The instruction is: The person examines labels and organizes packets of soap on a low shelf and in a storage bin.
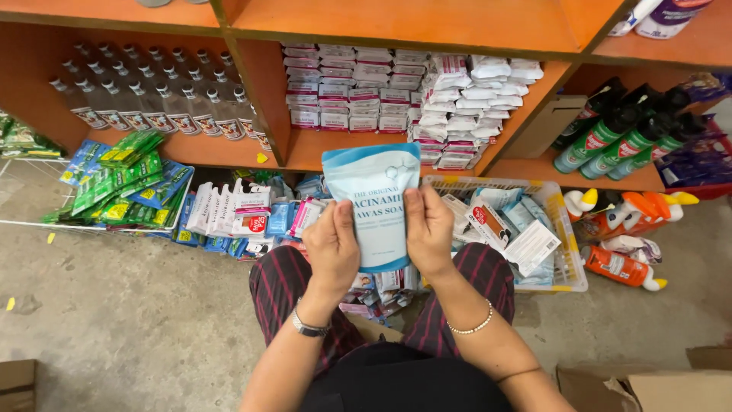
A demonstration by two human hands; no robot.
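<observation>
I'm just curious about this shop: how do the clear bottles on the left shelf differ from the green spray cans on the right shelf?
The clear bottles are see-through with small dark caps; the green spray cans are opaque green with black tops. The bottles fill several rows and are many; the cans are few, in one short row. The bottles look slimmer than the cans. Both stand on the orange shelves, each with a label on its body.

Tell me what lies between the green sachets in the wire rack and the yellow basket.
In the head view, upright white and blue packets, the person's left hand and the blue pouch it holds.
</observation>
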